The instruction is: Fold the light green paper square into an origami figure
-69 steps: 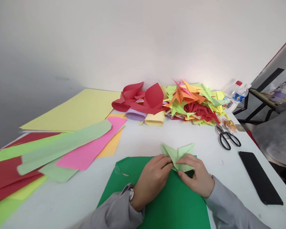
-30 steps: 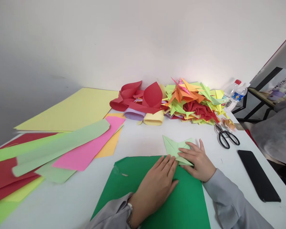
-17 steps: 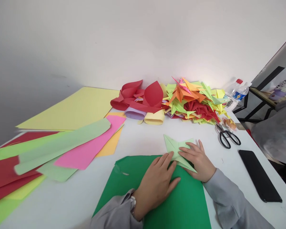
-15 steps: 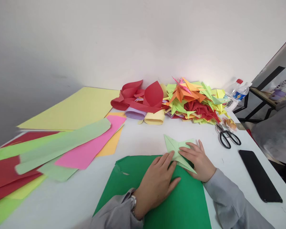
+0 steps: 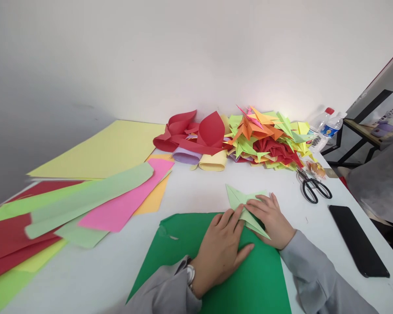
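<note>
A pale green folded paper (image 5: pixel 235 197) with pointed corners lies at the far edge of a dark green sheet (image 5: pixel 183 244). My left hand (image 5: pixel 221 250) reaches over the green sheet, its fingers stretched out and fingertips pressing on the near part of the folded paper, thumb apart. My right hand (image 5: pixel 271 220) holds the paper from the right side, fingers over its top. Its thumb is mostly hidden behind a pointed flap. The two hands' fingertips meet near the paper's middle.
Coloured paper strips (image 5: pixel 91 196) and a yellow sheet (image 5: pixel 101 148) lie left. Rolled red paper (image 5: pixel 211 131) and a heap of folded paper shapes (image 5: pixel 265 135) stand by the wall. Scissors (image 5: pixel 314 187), a black phone (image 5: pixel 358 240) and plastic bottles (image 5: pixel 330 126) are right.
My left hand has slid slightly to the right and towards the right hand's fingertips on the paper. The right hand and the folded paper have hardly moved.
</note>
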`<state>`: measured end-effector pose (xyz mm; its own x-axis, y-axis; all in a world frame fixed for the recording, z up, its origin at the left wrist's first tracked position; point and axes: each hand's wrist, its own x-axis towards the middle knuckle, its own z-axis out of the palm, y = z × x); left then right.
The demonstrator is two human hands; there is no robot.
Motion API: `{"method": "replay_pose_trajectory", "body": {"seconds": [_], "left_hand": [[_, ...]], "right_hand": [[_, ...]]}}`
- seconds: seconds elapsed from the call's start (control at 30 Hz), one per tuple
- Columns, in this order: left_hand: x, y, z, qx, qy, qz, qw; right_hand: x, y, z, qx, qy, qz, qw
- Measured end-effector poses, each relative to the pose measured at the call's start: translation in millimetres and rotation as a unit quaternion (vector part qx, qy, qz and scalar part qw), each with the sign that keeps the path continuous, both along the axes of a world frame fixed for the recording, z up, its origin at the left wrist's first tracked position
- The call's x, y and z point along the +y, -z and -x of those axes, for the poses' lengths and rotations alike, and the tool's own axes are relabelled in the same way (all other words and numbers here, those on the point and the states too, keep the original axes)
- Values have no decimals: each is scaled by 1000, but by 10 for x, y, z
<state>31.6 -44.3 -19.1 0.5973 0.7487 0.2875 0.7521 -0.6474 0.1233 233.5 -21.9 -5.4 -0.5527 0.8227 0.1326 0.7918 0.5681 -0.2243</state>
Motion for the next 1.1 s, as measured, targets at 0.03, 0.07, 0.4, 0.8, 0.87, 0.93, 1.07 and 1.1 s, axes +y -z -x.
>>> {"method": "replay_pose_trajectory", "body": {"seconds": [0.03, 0.07, 0.4, 0.8, 0.87, 0.93, 1.07, 1.1], "left_hand": [[-10, 9, -9, 0, -3, -1, 1000], [-19, 17, -15, -1, -6, -3, 1000], [-40, -4, 8, -19, -12, -1, 1000], [-84, 65, 13, -3, -66, -49, 997], [-88, 57, 11, -2, -84, -49, 995], [-84, 35, 9, -6, -96, -40, 995], [-67, -51, 14, -26, -101, -18, 994], [-65, -74, 17, -31, -100, -14, 994]], "right_hand": [[-2, 3, 3, 0, 0, -2, 1000], [-4, 4, 6, 0, 0, -3, 1000], [-11, 2, 30, 25, 20, -1, 999], [-8, -44, 58, 25, 28, 22, 999], [-9, -40, 59, 21, 30, 18, 999], [-9, -37, 58, 16, 30, 14, 999], [-10, -30, 52, 4, 26, 5, 1000], [-10, -29, 51, 3, 25, 6, 1000]]}}
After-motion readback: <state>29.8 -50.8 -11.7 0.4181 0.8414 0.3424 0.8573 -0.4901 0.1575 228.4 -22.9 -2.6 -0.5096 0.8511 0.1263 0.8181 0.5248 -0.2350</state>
